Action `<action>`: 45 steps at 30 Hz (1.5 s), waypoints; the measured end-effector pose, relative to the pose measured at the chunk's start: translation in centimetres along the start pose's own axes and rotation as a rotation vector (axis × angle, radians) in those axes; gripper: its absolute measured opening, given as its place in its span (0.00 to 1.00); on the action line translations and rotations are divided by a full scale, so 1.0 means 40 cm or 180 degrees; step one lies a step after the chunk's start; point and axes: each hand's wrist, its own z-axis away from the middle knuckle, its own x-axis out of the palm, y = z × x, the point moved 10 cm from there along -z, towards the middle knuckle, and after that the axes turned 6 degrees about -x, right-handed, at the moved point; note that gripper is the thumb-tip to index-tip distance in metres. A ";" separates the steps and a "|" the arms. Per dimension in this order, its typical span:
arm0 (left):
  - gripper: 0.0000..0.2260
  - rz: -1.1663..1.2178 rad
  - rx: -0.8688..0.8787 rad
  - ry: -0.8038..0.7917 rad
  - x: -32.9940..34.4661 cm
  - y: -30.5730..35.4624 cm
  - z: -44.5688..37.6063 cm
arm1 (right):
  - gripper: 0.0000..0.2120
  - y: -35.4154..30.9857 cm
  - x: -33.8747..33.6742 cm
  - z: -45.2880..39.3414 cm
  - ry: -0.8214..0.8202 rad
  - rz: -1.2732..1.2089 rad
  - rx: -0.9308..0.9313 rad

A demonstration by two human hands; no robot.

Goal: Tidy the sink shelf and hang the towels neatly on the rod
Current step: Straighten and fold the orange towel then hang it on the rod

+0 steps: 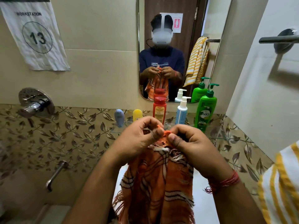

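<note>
I see both hands raised in front of the glass shelf (215, 135), close together. My left hand (137, 139) and my right hand (191, 143) each pinch the top edge of the orange towel (158, 183) between thumb and curled fingers, and the cloth hangs down from them over the sink. On the shelf stand a blue tube (119, 117), a yellow tube (137, 114), a red bottle (159, 109), a white pump bottle (182, 110) and a green pump bottle (205, 109). The rod (278, 39) is at upper right, and the yellow striped towel (281, 183) is at the right edge.
</note>
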 end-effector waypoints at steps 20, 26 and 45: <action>0.09 -0.1216 0.0074 0.0663 0.004 0.007 0.001 | 0.10 0.014 -0.017 0.009 -0.0234 0.0070 0.0108; 0.08 -0.0645 -0.0289 0.1037 -0.071 -0.071 -0.004 | 0.11 0.028 -0.059 0.017 -0.0015 0.0193 0.0184; 0.07 0.0987 0.0048 0.0932 0.036 -0.049 -0.006 | 0.06 -0.007 -0.032 -0.012 0.0765 0.0205 -0.0189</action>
